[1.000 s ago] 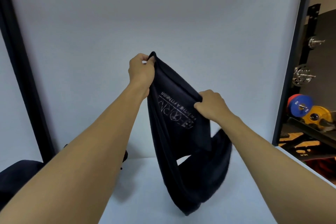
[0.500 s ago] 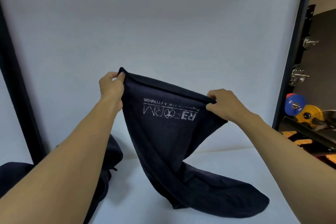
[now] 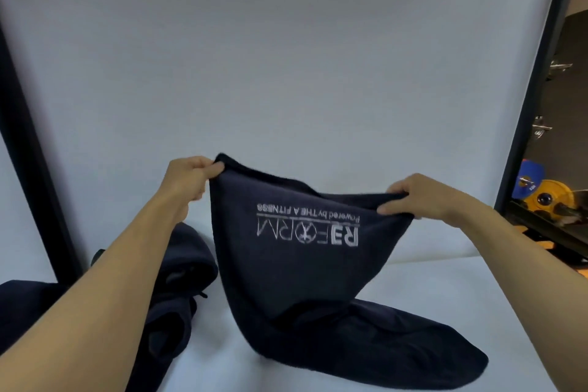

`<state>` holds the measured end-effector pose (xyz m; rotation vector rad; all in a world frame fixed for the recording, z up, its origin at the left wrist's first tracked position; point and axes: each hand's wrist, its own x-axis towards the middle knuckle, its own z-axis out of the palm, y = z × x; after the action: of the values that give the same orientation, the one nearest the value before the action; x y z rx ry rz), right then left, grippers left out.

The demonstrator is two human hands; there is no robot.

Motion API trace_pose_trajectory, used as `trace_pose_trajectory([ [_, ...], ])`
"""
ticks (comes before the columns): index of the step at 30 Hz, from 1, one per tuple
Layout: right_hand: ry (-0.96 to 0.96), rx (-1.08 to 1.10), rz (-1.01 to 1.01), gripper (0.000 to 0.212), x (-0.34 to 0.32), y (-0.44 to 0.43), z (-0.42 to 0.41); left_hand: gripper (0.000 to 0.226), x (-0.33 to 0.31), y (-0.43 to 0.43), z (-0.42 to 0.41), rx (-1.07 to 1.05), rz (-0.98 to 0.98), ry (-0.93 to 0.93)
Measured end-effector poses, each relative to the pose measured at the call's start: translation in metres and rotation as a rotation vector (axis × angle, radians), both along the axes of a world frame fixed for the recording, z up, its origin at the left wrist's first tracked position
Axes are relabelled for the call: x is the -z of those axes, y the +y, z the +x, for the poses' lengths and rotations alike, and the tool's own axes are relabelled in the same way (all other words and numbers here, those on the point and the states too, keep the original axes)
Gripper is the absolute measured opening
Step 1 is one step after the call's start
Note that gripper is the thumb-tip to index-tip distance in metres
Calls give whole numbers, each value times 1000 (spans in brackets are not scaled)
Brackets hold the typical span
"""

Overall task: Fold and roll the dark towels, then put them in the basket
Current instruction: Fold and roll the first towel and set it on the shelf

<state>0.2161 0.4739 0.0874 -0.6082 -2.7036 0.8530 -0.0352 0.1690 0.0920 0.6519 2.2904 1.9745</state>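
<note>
Towel held up over the bench

My left hand [image 3: 187,177] and right hand [image 3: 423,197] pinch the towel's [image 3: 302,264] top corners; its tail lies on the bench [image 3: 445,296].

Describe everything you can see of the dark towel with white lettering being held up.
The towel is dark navy, soft and fleecy-looking, with a white printed logo that reads upside down from here. The left hand pinches one top corner, the right hand pinches the top edge further along, so the upper part hangs spread between them. Its lower part rests on the white table, trailing to the right.
</note>
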Motion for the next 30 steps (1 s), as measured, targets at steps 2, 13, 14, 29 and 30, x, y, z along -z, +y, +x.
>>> trace_pose_trajectory([
  [2, -181, 96, 201, 24, 10, 16, -14, 11, 10, 2, -4, 15, -97, -45],
  [13, 919, 91, -554, 15, -150, -8, -52, 13, -150, 46, 12, 75, 648, 108],
  [14, 1001, 48, -549, 16, -174, -14, -45, 13, -173, 43, 21, 91, 687, 149],
  [29, 1055, 21, -155, 36, -180, -88, 94, 7, -192, -45, 161, -42, 612, 291],
  [30, 1000, 52, -95, 35, -165, -94, 101, 7, -180, -49, 168, -61, 584, 282],
])
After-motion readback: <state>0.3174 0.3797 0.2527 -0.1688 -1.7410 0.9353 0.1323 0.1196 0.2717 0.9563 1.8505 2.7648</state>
